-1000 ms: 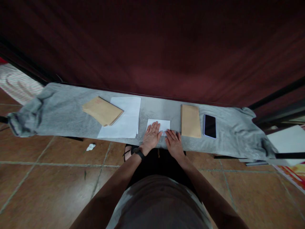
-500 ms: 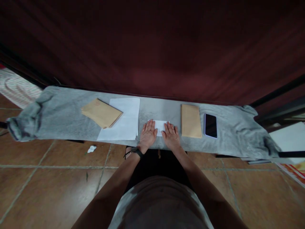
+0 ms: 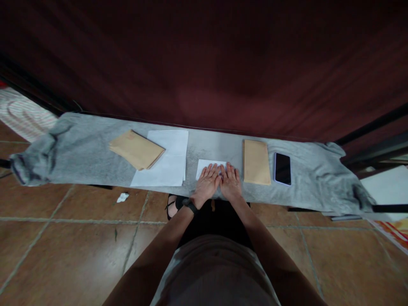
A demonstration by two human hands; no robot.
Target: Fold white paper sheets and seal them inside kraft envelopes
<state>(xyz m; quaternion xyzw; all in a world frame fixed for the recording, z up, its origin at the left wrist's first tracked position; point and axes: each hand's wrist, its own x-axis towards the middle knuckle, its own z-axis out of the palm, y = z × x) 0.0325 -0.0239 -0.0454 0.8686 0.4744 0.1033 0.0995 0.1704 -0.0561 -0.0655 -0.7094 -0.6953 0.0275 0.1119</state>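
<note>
A small folded white paper (image 3: 204, 165) lies on the grey cloth (image 3: 83, 148) that covers a narrow bench. My left hand (image 3: 208, 182) and my right hand (image 3: 230, 182) rest flat on the paper side by side, fingers stretched out and nearly touching. A black band is on my left wrist. Right of my hands lies a brown envelope (image 3: 256, 162). Left of them is a sheet of white paper (image 3: 167, 161) with a stack of brown envelopes (image 3: 135, 148) on its corner.
A dark phone (image 3: 282, 168) lies face up beside the single envelope. A dark red curtain hangs behind the bench. A crumpled scrap (image 3: 121, 197) lies on the tiled floor. A white board (image 3: 385, 187) sticks out at the right edge.
My hands have drawn together over the small paper; half a second ago they lay apart on its two ends. The left hand slid right.
</note>
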